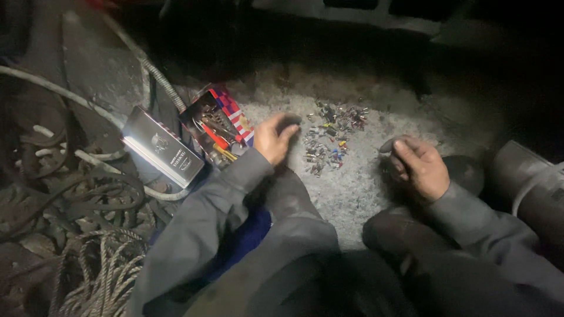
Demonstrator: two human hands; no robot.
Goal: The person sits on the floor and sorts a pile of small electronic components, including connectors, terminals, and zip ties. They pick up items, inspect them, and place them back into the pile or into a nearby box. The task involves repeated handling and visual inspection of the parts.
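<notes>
You're in a rough workshop or repair bay, working on the floor, not at a bench. Bare gritty concrete floor (pixel 352 188), dark apart from a small work light (pixel 161 147). Tangled cables and hoses (pixel 70 182), coiled rope (pixel 106 276), an open box of tools (pixel 217 126), a scatter of small coloured wire terminals (pixel 332 138), and a heavy pipe (pixel 529 182) at the right edge.

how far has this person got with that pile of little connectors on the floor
Done: the small connectors lie tipped out on the concrete floor, beside an open box of tools. In hand: the left hand touches the pile's edge; the right hand seems to pinch something. Left: most pieces remain mixed together.
</notes>
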